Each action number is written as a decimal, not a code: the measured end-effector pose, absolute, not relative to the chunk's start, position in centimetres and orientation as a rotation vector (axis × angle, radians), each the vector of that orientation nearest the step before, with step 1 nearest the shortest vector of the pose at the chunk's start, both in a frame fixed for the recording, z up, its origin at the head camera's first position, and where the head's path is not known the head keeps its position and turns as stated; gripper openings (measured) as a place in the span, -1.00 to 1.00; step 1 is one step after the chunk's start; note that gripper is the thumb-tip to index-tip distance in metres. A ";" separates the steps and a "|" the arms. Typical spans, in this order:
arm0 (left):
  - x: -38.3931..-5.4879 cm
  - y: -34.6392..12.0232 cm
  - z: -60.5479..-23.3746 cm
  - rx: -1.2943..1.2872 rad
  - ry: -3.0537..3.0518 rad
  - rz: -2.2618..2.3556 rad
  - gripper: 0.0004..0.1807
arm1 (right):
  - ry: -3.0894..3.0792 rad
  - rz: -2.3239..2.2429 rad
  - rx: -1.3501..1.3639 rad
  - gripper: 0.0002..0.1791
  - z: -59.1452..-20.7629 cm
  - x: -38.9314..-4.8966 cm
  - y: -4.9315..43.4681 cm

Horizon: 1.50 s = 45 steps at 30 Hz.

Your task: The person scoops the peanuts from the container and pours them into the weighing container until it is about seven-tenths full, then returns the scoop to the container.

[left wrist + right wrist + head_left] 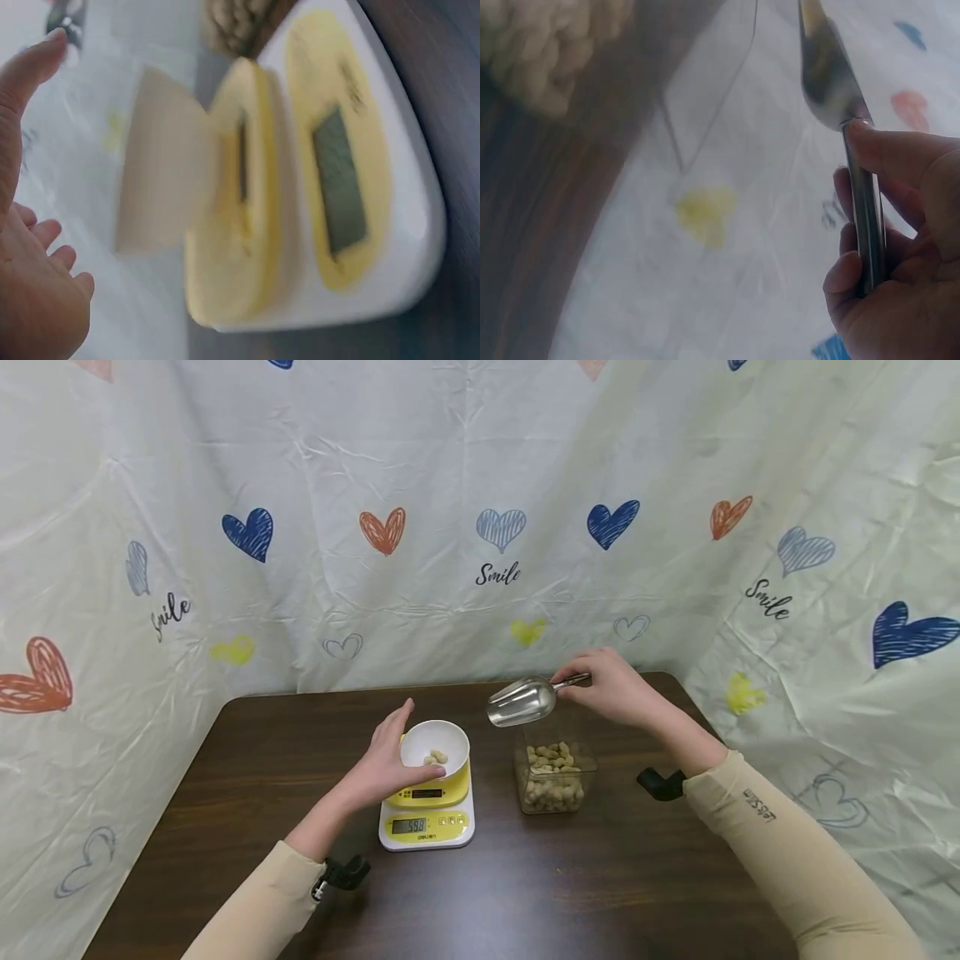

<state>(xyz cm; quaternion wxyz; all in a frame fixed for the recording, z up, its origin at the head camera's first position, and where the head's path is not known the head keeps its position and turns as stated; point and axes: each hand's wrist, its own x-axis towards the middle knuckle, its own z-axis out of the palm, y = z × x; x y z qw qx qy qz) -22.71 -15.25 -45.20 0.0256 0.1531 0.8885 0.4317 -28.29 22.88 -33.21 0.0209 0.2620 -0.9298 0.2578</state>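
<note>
White bowl [455,741] sits on the yellow platform [456,788] of a kitchen scale [463,814], a few peanuts [436,757] inside. Left hand [384,762] spread at the bowl's left side, thumb across its front in head view; left wrist view is blurred but shows a gap between hand and bowl. Scale display [410,826] shows digits, small.

Right hand [606,687] pinches the handle of a metal scoop [522,702], thumb on one side, fingers curled on the other. Scoop is up in the air near the clear container [588,769], its mouth pointing left, toward the bowl side. Container holds more peanuts [552,758] and stands right of the scale, apart from it. Dark wood counter [255,777] under everything; heart-print cloth [435,452] behind. Black wrist mounts on both arms, beige sleeves.
</note>
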 end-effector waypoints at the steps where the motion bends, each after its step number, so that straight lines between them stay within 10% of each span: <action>1: -22.6 -14.8 -44.8 0.497 2.742 1.349 0.40 | -2.878 0.798 0.798 -0.82 -33.0 -28.2 23.5; 45: -23.6 -0.7 -45.1 0.674 2.463 1.301 0.37 | -2.690 0.116 1.098 -0.81 -35.9 -27.5 25.0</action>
